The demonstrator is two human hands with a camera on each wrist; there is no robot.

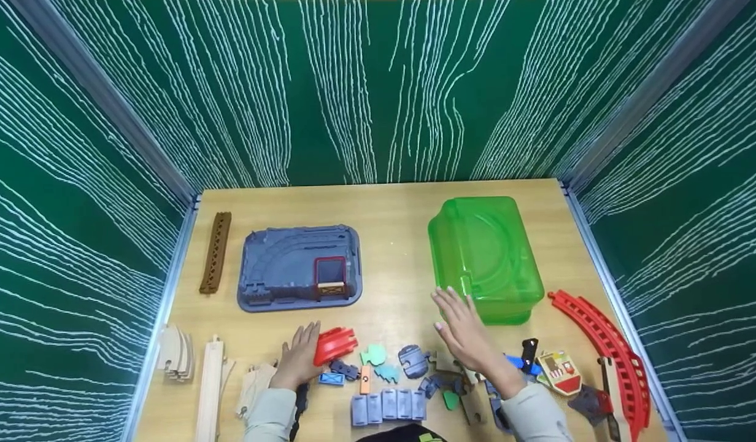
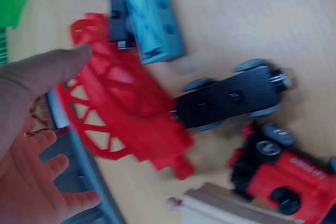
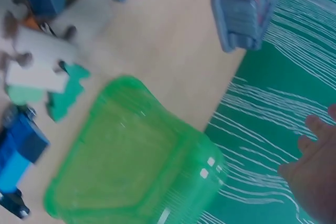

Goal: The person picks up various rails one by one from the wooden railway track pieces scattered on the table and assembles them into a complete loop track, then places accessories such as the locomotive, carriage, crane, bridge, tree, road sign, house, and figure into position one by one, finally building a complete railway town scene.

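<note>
One left hand (image 1: pixel 299 357) and one right hand (image 1: pixel 469 339) stretch over a wooden table (image 1: pixel 387 325), light sleeves (image 1: pixel 273 412) at the wrists. The left, back of the hand upward, points its lengthened fingers toward the far side, thumb spread well apart and the grasp empty; a red track piece (image 1: pixel 336 344) lies just to its right, partly covered by the hand. Whether the thumb touches that piece is hard to tell in the blurred left wrist view, where a black wheeled car (image 2: pixel 228 98) sits beside the piece. The right hand, also holding nothing, slants toward the far left with fingers extended and parted, level with the near left corner of a translucent green bin (image 1: pixel 526 291). The bin stands on the far right of the table, a curved line showing on its upper face. On the far left, a blue-grey tray (image 1: pixel 286 261) carries a red frame (image 1: pixel 330 259) at its near right corner, a yellowish crossed panel (image 1: pixel 331 288) at the frame's foot. Between the wrists, on the near side, stands a row of grey blocks (image 1: pixel 389 405); a red curved track (image 1: pixel 590 316) runs along the right.
</note>
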